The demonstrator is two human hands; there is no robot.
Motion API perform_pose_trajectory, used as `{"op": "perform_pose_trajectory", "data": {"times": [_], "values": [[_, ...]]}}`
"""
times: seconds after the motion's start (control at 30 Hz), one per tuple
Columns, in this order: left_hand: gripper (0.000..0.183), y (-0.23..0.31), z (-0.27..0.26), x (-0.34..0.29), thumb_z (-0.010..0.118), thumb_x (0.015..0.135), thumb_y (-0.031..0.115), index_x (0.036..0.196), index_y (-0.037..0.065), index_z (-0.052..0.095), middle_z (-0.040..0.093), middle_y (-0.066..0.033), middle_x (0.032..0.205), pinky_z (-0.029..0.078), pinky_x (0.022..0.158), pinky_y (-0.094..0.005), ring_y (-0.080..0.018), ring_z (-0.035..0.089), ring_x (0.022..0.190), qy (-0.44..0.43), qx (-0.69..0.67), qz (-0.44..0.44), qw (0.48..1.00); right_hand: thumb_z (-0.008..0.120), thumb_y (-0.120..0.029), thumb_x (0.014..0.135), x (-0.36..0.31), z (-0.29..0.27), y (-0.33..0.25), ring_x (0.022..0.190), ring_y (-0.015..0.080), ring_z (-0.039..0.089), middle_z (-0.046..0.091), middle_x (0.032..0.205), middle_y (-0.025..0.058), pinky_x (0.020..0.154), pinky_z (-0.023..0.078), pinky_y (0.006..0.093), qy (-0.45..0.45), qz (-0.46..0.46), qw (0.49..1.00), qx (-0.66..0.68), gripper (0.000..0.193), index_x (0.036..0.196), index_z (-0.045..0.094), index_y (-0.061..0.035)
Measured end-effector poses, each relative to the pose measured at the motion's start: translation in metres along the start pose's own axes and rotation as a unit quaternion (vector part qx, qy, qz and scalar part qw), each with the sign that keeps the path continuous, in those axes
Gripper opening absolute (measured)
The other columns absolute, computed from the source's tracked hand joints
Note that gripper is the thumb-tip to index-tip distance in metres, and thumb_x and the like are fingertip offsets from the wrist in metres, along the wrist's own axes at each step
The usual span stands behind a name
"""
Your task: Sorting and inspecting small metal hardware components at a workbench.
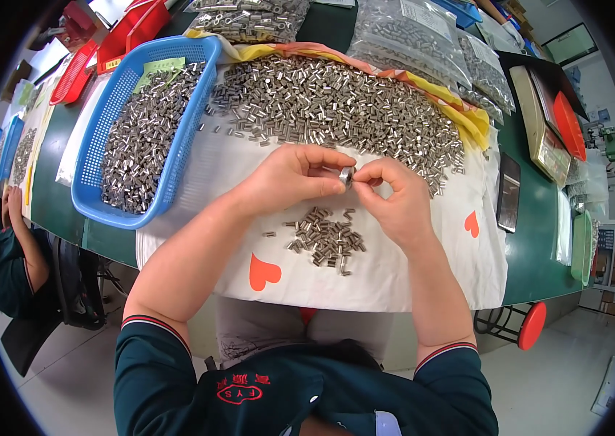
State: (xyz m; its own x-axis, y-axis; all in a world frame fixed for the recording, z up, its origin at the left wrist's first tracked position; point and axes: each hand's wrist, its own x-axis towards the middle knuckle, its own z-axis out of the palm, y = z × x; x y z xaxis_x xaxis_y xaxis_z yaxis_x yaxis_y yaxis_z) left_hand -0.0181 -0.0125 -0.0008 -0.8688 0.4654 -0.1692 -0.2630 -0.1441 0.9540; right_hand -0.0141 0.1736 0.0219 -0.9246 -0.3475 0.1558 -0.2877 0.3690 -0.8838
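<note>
Over the white cloth (198, 225), my left hand (289, 174) pinches a small round metal ring (346, 176) between thumb and fingers. It looks wider than the loose tubes around it. My right hand (398, 196) is closed in a pinch right at the ring's other side; whatever its fingertips hold is too small or hidden to tell. Just below both hands lies a small pile of short silvery metal tubes (326, 238). Beyond them spreads a much larger heap of the same kind of tubes (336, 102).
A blue perforated basket (83, 171) of metal tubes stands at the left. Clear bags of metal parts (409, 43) line the back. A dark phone (509, 190) and a red-topped stool (532, 325) are at the right. A co-worker (9, 254) sits far left.
</note>
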Motion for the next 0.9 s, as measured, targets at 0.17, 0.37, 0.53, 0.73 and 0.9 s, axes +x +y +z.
{"op": "perform_pose_trajectory", "data": {"times": [0.17,0.37,0.53,0.73,0.9], "values": [[0.034,0.001,0.002,0.0,0.06,0.077,-0.002,0.11,0.0,0.055,0.058,0.001,0.081,0.044,0.064,-0.0167,-0.0024,0.053,0.073,0.018,0.03,0.0,0.999,0.062,-0.001,0.064,-0.002,0.007,0.002,0.065,0.0222,0.055,0.056,0.07,0.0069,0.059,0.044,0.0302,0.064,-0.106,0.983,-0.133,0.011,0.073,0.056,-0.0036],[0.034,0.001,0.004,0.0,0.061,0.076,-0.003,0.109,0.0,0.055,0.058,0.0006,0.08,0.044,0.063,-0.0171,-0.0027,0.053,0.072,0.029,0.074,0.009,0.997,0.063,-0.001,0.063,-0.003,0.013,0.002,0.066,0.0246,0.054,0.057,0.069,0.0067,0.059,0.044,0.0337,0.1,-0.159,0.964,-0.19,0.013,0.071,0.055,-0.0057],[0.033,0.003,0.002,-0.002,0.06,0.076,-0.003,0.109,-0.001,0.055,0.06,-0.0012,0.084,0.046,0.066,-0.018,-0.0043,0.055,0.075,0.029,0.052,0.0,0.998,0.064,-0.003,0.066,-0.001,0.001,0.0,0.063,0.018,0.056,0.059,0.07,0.0052,0.058,0.045,0.0285,0.045,-0.098,0.989,-0.105,0.012,0.075,0.057,-0.004],[0.034,0.004,0.004,-0.002,0.059,0.076,-0.005,0.109,-0.002,0.054,0.06,-0.0047,0.093,0.048,0.073,-0.0216,-0.0086,0.057,0.083,0.004,0.068,-0.036,0.997,0.066,-0.006,0.069,0.002,-0.01,0.005,0.062,0.008,0.052,0.058,0.071,0.001,0.059,0.043,0.0215,-0.043,0.064,0.997,0.006,0.016,0.084,0.06,-0.0027],[0.039,0.007,0.011,-0.005,0.065,0.073,-0.001,0.11,0.0,0.054,0.059,-0.0044,0.095,0.047,0.077,-0.0231,-0.0087,0.056,0.085,-0.037,0.179,0.028,0.983,0.067,-0.007,0.069,0.01,-0.022,0.016,0.067,0.0076,0.051,0.057,0.077,0.0013,0.061,0.041,0.0209,-0.033,0.115,0.993,0.021,0.019,0.087,0.06,-0.0037]]}}
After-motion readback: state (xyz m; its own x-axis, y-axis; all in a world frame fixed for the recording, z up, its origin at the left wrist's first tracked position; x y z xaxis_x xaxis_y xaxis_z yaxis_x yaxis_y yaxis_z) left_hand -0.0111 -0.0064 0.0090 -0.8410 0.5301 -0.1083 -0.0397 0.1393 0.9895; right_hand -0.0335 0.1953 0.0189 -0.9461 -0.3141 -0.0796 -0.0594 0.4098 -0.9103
